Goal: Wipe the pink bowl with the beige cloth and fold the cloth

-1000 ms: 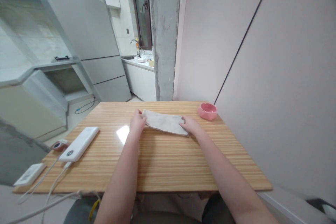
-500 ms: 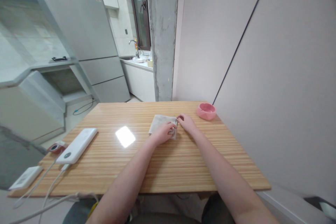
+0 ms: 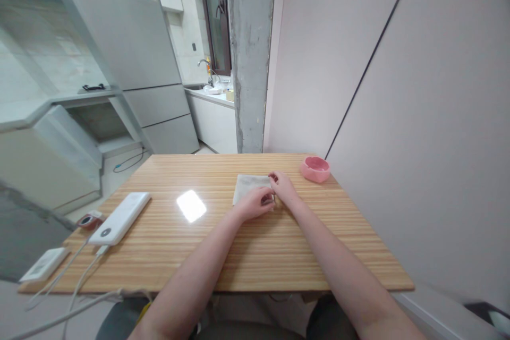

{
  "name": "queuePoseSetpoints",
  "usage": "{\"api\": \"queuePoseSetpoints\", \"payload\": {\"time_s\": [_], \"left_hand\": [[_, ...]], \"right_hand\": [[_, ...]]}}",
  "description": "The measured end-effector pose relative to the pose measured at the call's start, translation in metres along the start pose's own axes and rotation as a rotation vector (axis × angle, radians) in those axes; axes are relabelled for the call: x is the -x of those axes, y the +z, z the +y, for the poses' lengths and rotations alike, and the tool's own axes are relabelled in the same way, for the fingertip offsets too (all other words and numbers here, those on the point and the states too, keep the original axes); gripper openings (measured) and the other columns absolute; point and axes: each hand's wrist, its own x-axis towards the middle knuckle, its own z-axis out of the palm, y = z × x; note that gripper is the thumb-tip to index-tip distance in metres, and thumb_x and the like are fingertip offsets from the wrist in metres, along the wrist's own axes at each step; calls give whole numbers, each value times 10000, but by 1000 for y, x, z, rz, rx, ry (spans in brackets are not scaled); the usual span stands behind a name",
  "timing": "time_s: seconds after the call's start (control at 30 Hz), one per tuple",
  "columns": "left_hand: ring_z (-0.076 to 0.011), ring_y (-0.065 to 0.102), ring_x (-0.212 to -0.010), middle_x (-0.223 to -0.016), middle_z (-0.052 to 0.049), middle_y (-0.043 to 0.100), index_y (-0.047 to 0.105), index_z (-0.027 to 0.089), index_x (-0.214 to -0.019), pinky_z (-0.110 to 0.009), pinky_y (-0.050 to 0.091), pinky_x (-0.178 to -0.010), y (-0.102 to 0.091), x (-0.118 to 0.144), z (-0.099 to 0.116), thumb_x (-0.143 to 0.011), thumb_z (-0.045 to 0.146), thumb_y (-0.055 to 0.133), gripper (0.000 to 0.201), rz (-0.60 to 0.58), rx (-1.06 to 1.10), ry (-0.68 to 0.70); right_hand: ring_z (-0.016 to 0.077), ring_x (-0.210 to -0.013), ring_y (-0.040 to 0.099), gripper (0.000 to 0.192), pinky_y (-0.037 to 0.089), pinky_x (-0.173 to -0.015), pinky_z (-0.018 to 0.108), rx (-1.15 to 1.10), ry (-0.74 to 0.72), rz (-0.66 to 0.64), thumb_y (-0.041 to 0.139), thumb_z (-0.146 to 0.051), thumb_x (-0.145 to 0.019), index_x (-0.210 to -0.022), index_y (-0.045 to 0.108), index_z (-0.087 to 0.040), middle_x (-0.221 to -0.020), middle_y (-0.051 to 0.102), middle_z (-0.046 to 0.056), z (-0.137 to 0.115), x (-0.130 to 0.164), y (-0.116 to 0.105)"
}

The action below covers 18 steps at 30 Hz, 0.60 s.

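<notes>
A small greyish-beige cloth [image 3: 249,185], apparently folded, lies flat on the wooden table [image 3: 191,255] in front of me. My left hand [image 3: 257,203] rests over its near right part, fingers curled and closed at the right edge. That hand hides the near right corner, so the exact grip there is partly out of sight. At the far right corner, my right hand [image 3: 282,186] is closed in a pinch on the cloth's edge. The two hands are close together, their fingertips almost meeting along the right side.
A pink ashtray-like bowl [image 3: 315,169] stands at the far right corner by the wall. On the left lie a white power bank [image 3: 121,218] with cables, a reddish-brown round object [image 3: 88,220] and a white flat box [image 3: 45,264]. A fridge [image 3: 139,32] stands beyond.
The cloth has shifted slightly right in the view and lies straighter. My left hand has moved a little right and nearer to me along its right edge. The right hand keeps its pinch.
</notes>
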Motion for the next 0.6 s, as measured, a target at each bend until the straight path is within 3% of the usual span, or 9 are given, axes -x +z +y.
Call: {"api": "queuePoseSetpoints", "payload": {"time_s": [0.07, 0.17, 0.27, 0.43, 0.5, 0.6], "left_hand": [[-146, 588, -759, -832, -33, 656, 619, 184, -873, -250, 453, -709, -6, 1, 2, -857, 285, 498, 159, 41, 31, 4], [-142, 568, -717, -735, -33, 621, 569, 182, -752, -253, 424, -692, -19, 1, -1, -936, 330, 343, 327, 236, 12, -86], [-141, 534, -665, -662, -22, 573, 516, 189, -692, -259, 394, -663, -28, 2, -13, -947, 351, 296, 374, 379, -20, -196], [-135, 498, -620, -613, 0, 534, 489, 191, -671, -255, 362, -620, -26, 2, -37, -927, 363, 342, 342, 376, -1, -275], [-132, 496, -615, -615, 2, 536, 486, 188, -662, -252, 351, -606, -24, 2, -42, -919, 363, 353, 338, 374, 25, -290], [-131, 496, -612, -612, 2, 533, 482, 184, -643, -253, 344, -604, -20, 1, -47, -910, 353, 359, 339, 364, 52, -293]], "right_hand": [[169, -977, 597, 273, 455, -885, 287, -54, -82, -17, 424, -157, -876, -1050, 634, -149, -1065, 654, 101, -3, 2, 3], [181, -1206, 505, 380, 383, -1031, 337, -88, -247, -108, 426, -226, -908, -1272, 521, -175, -1300, 563, 113, -13, 11, 12], [220, -1321, 398, 445, 279, -1111, 416, 17, -364, -242, 462, -298, -912, -1347, 456, -207, -1417, 475, 100, -28, 27, 25], [345, -1348, 329, 434, 159, -1116, 527, 427, -96, -254, 470, -188, -866, -1297, 520, -175, -1440, 441, 136, -44, 48, 24], [328, -1301, 391, 432, 215, -1092, 486, 527, -13, -267, 399, -128, -873, -1289, 517, -141, -1397, 479, 164, -34, 51, 9], [274, -1215, 468, 420, 326, -1012, 385, 593, 62, -277, 332, -52, -858, -1220, 539, -104, -1313, 540, 177, 2, 55, -29]]}}
